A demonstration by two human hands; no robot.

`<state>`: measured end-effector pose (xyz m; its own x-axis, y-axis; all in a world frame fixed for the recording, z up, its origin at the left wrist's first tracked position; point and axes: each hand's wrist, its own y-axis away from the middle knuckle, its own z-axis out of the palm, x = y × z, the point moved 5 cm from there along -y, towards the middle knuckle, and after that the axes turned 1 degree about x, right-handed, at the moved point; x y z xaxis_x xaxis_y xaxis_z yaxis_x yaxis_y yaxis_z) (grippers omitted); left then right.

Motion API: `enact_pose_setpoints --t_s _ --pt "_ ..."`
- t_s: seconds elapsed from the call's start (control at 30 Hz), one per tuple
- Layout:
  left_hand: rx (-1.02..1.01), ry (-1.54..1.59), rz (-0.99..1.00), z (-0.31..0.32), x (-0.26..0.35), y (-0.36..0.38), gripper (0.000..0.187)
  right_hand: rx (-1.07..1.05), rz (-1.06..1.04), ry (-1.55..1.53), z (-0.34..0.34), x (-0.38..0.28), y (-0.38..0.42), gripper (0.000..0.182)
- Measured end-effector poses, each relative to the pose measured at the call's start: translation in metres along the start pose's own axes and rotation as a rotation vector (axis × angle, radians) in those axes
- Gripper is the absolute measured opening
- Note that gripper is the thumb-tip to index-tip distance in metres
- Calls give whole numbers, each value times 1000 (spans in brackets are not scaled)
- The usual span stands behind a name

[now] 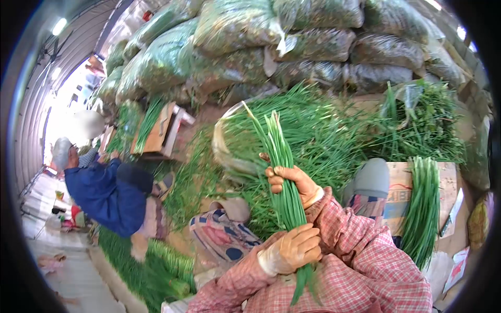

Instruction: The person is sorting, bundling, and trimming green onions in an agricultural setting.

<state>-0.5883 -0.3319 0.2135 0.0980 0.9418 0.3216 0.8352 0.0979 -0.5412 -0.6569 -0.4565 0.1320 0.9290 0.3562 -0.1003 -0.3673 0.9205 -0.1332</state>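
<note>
A long bunch of green stalks (285, 201) stands upright before my body, its pale ends at the top. My left hand (295, 249), gloved, is wrapped round its lower part. Higher up, my right hand (296, 185) grips the same bunch, with its fingers curled on the left side. The leafy ends hang below my left hand. Behind the bunch lies a wide heap of loose green stalks (323, 122), with a clear plastic sheet (222, 141) at its left edge.
Stuffed sacks (235, 26) are stacked at the back. At right, a board (448, 182) bears another bunch (421, 208) and a knife (452, 213). A person in blue (107, 193) sits at left, near a wooden box (156, 128). More greens (130, 266) lie at lower left.
</note>
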Motion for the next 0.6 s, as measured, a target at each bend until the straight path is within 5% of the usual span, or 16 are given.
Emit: enact_pose_setpoints --t_s 0.07,0.1,0.17,0.2,0.23,0.3,0.4,0.53,0.6 --pt "-97 181 -259 -24 -11 -7 39 171 -21 350 25 -33 23 60" --pt "-151 275 -397 -41 -18 0 44 201 10 527 27 -45 32 41" --pt "447 737 -726 -51 -58 74 53 280 29 880 36 -57 49 15" --pt "697 970 -907 -55 -83 100 54 285 108 999 35 -58 58 23" --pt "706 773 -1069 -61 -98 104 53 323 110 1057 39 -52 65 28" --pt "716 1047 -1010 -32 -121 90 58 366 153 1163 34 -34 75 45" --pt "1009 1286 -940 8 -138 84 41 346 248 1053 29 -9 88 34" --pt "1285 583 -992 -46 -129 107 27 406 306 1147 25 0 100 50" --pt "1242 644 -1055 -61 -126 115 30 413 355 1095 24 5 102 43"
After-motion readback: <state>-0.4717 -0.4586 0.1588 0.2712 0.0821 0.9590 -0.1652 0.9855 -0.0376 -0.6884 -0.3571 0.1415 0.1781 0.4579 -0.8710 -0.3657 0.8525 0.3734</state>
